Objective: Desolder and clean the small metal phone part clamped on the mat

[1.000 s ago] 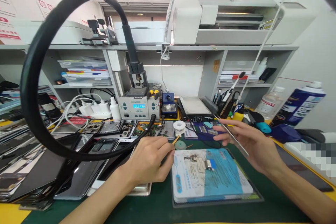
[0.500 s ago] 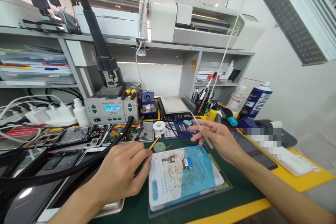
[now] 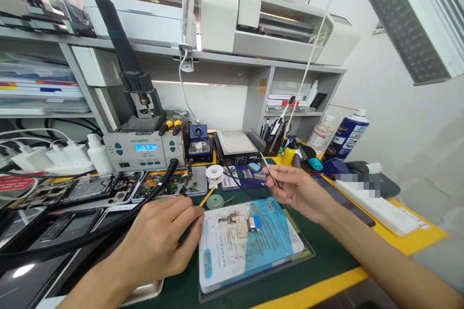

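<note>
My left hand (image 3: 163, 236) is closed in a pinch above the left edge of the pad, with a thin yellow stick (image 3: 207, 197) slanting up and away from its fingertips. My right hand (image 3: 299, 190) holds slim metal tweezers (image 3: 267, 166) between thumb and fingers, points upward and away. Between the hands lies a blue and white printed pad (image 3: 224, 256), smudged with dark marks. On it rest a small flat pale piece (image 3: 239, 227) and a small metal part with a blue tab (image 3: 253, 223). Neither hand touches these parts.
A hot air station (image 3: 145, 149) with a lit display stands at the back left, its black hose (image 3: 108, 246) crossing opened phones. A solder spool (image 3: 214, 174), a green reel (image 3: 216, 202) and a heating plate (image 3: 237, 142) sit beyond the pad. A spray can (image 3: 346, 135) stands at right.
My right hand has turned the tweezers from their broad, holed face to a narrow edge. The station's display reading has dropped. The whole view has shifted slightly; the left hand keeps its pinch.
</note>
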Available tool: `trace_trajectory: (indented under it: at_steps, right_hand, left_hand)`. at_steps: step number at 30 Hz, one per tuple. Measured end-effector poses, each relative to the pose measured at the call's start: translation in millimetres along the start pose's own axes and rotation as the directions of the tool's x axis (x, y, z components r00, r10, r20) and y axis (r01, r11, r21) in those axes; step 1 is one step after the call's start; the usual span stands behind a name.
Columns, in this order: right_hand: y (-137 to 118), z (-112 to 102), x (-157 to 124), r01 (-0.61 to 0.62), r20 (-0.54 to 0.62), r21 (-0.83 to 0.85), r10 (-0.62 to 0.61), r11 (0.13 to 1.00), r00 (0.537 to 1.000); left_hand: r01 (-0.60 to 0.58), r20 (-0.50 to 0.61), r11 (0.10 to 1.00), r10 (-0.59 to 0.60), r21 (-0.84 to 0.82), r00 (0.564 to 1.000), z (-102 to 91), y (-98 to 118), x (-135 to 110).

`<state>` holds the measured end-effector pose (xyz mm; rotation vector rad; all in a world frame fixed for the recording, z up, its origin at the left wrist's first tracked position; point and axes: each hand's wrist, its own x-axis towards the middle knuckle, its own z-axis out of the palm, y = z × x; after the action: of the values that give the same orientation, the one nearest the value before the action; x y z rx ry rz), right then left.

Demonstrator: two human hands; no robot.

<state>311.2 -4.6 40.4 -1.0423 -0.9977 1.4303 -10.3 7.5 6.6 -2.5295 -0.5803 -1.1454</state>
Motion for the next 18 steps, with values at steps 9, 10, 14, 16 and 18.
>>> trace_trajectory:
  at_steps: [9, 10, 14, 16, 18]
  right_hand:
    - [-6.0, 1.0, -0.3, -0.137, 0.057, 0.116, 0.131, 0.984, 0.99]
    - [-6.5, 1.3, -0.4, -0.145, 0.061, 0.121, 0.139, 0.982, 0.988]
    - [-6.8, 1.5, -0.8, -0.15, 0.065, 0.137, 0.143, 0.979, 0.988]
    - [-6.5, 1.2, -1.3, -0.146, 0.063, 0.14, 0.138, 0.979, 0.988]
    - [-6.4, 0.7, -1.9, -0.139, 0.063, 0.137, 0.132, 0.981, 0.989]
  left_hand:
    - [-0.006, 0.005, 1.0, 0.006, 0.005, 1.0, 0.4, 0.2, 0.8]
    - [-0.004, 0.005, 1.0, 0.004, 0.008, 1.0, 0.5, 0.0, 0.4]
    - [0.007, 0.014, 1.0, -0.007, 0.031, 1.0, 0.0, -5.1, -2.4]
    - [0.021, 0.02, 0.998, -0.022, 0.061, 1.0, -1.1, -10.0, -3.6]
    - [0.043, 0.034, 0.994, -0.047, 0.103, 0.998, -2.9, -15.4, -4.2]
